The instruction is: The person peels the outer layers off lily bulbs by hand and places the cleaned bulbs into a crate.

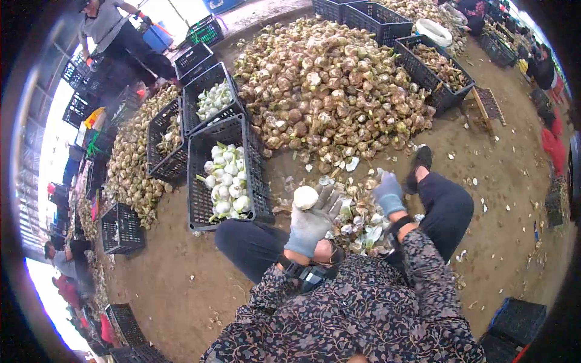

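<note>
My left hand (pixel 310 225), in a pale, soiled work glove, holds a peeled white garlic bulb (pixel 305 197) at its thumb side, with the other fingers stretched out. To its right, my right hand (pixel 389 193) wears a grey-blue glove; its fingers look curled, and I cannot make out anything in them. Between and below the hands lies a heap of garlic peelings (pixel 363 227) on the ground. A black crate (pixel 196 206) beside my left knee contains clean white garlic bulbs (pixel 227 181) with green stems.
Ahead rises a large pile of unpeeled garlic (pixel 333 85). More crates stand to the left (pixel 163 145) and at the back right (pixel 445 100), near a white basin (pixel 433 31). A person (pixel 118 36) stands at the upper left. Garlic scraps dot the dirt floor.
</note>
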`<state>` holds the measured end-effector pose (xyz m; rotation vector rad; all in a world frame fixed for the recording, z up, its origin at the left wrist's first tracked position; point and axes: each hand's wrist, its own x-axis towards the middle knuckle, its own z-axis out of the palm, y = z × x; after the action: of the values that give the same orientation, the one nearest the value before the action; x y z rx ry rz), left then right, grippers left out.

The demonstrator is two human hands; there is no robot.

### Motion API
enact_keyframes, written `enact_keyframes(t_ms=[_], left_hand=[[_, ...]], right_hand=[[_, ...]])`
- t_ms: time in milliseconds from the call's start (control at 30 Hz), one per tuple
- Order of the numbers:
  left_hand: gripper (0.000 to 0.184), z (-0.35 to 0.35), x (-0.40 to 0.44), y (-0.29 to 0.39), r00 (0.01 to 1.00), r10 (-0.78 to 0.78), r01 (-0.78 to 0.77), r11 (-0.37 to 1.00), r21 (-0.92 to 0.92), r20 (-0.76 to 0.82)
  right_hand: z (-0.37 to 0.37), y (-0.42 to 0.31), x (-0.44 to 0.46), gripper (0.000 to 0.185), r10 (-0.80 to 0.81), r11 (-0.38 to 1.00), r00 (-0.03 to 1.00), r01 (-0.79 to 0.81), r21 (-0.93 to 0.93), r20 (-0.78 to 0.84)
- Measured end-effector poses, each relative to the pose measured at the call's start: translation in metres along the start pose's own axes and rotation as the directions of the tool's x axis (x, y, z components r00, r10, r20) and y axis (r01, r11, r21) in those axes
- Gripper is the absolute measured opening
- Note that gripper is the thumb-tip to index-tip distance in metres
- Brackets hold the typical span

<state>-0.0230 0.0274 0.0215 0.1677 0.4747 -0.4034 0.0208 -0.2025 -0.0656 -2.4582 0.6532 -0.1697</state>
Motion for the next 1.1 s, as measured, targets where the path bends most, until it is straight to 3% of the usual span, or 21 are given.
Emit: enact_keyframes(t_ms=[67, 100, 233, 267, 333, 400, 467, 533, 567, 600, 633, 667, 733, 800, 867, 900, 933, 1000, 1033, 1067, 1100], left_hand=[[0.055, 0.009, 0.001, 0.001, 0.999, 0.025, -0.024, 0.999, 0.026, -0.037], [0.054, 0.011, 0.003, 0.000, 0.995, 0.051, -0.048, 0.998, 0.028, -0.086], [0.056, -0.004, 0.023, -0.003, 0.972, 0.110, -0.076, 0.983, 0.166, -0.206], [0.056, -0.007, 0.026, -0.004, 0.973, 0.109, -0.075, 0.983, 0.169, -0.205], [0.057, -0.013, 0.028, -0.006, 1.000, 0.009, -0.002, 0.970, 0.242, -0.025], [0.058, 0.001, 0.019, -0.017, 0.998, 0.050, -0.042, 0.976, 0.213, -0.033], [0.045, 0.006, 0.016, -0.017, 0.990, 0.068, -0.022, 0.940, 0.341, -0.124], [0.048, 0.014, 0.010, -0.023, 0.968, 0.146, -0.048, 0.907, 0.419, -0.203], [0.049, 0.009, 0.010, -0.022, 0.979, 0.129, -0.032, 0.862, 0.506, -0.157], [0.049, 0.003, 0.010, -0.021, 0.988, 0.107, -0.020, 0.809, 0.588, -0.113], [0.049, -0.009, 0.012, -0.021, 0.978, 0.114, 0.023, 0.775, 0.632, -0.175], [0.049, -0.011, 0.015, -0.024, 0.977, 0.113, 0.026, 0.775, 0.632, -0.178], [0.048, -0.017, 0.020, -0.030, 0.960, 0.150, 0.034, 0.774, 0.632, -0.235], [0.047, -0.006, 0.014, -0.027, 0.961, 0.124, 0.066, 0.765, 0.641, -0.247], [0.045, -0.007, 0.018, -0.028, 0.952, 0.224, -0.027, 0.741, 0.671, -0.210], [0.043, -0.005, 0.013, -0.033, 0.962, 0.272, -0.162, 0.678, 0.717, -0.039], [0.043, -0.007, 0.011, -0.035, 0.960, 0.276, -0.166, 0.676, 0.718, -0.038], [0.040, -0.005, 0.008, -0.030, 0.989, 0.098, 0.007, 0.720, 0.694, -0.112], [0.042, -0.001, 0.012, -0.045, 0.970, 0.136, -0.003, 0.835, 0.550, -0.202], [0.044, -0.042, 0.029, -0.042, 0.975, 0.150, -0.034, 0.829, 0.559, -0.164], [0.046, -0.083, 0.045, -0.039, 0.979, 0.163, -0.065, 0.822, 0.565, -0.126]], right_hand=[[-0.002, 0.009, 0.005, 0.040, -0.480, 0.868, 0.875, 0.483, -0.111, 0.053], [-0.032, -0.022, -0.008, 0.039, -0.582, 0.811, 0.813, 0.583, -0.046, 0.034], [-0.075, -0.095, -0.060, 0.041, -0.750, 0.612, 0.661, 0.677, 0.408, 0.030], [-0.074, -0.105, -0.068, 0.041, -0.749, 0.613, 0.662, 0.676, 0.408, 0.027], [-0.071, -0.118, -0.078, 0.042, -0.701, 0.641, 0.712, 0.610, 0.466, 0.031], [-0.054, -0.113, -0.076, 0.046, -0.684, 0.660, 0.730, 0.611, 0.437, 0.014], [-0.048, -0.105, -0.069, 0.047, -0.643, 0.689, 0.759, 0.511, 0.515, 0.107], [-0.046, -0.099, -0.060, 0.045, -0.658, 0.688, 0.740, 0.517, 0.509, 0.140], [-0.039, -0.092, -0.056, 0.040, -0.542, 0.660, 0.762, 0.127, 0.740, 0.353], [-0.034, -0.086, -0.051, 0.036, -0.464, 0.527, 0.679, -0.305, 0.794, 0.569], [-0.031, -0.079, -0.041, 0.031, -0.470, 0.650, 0.715, -0.117, 0.751, 0.518], [-0.035, -0.078, -0.040, 0.031, -0.468, 0.650, 0.715, -0.120, 0.750, 0.520], [-0.043, -0.078, -0.041, 0.032, -0.283, 0.580, 0.654, -0.465, 0.668, 0.701], [-0.051, -0.081, -0.045, 0.037, -0.351, 0.570, 0.639, -0.434, 0.698, 0.684], [-0.049, -0.086, -0.050, 0.046, -0.567, 0.754, 0.746, 0.297, 0.586, 0.351], [-0.047, -0.088, -0.050, 0.054, -0.527, 0.793, 0.764, 0.283, 0.540, 0.373], [-0.050, -0.088, -0.049, 0.054, -0.530, 0.790, 0.761, 0.285, 0.543, 0.373], [-0.062, -0.092, -0.037, 0.056, -0.514, 0.786, 0.624, 0.066, 0.615, 0.589], [-0.043, -0.074, -0.027, 0.059, -0.589, 0.796, 0.609, 0.324, 0.511, 0.532], [-0.044, -0.068, -0.016, 0.052, -0.611, 0.792, 0.472, 0.343, 0.505, 0.636], [-0.051, -0.064, -0.003, 0.044, -0.731, 0.682, 0.339, 0.318, 0.659, 0.592]])
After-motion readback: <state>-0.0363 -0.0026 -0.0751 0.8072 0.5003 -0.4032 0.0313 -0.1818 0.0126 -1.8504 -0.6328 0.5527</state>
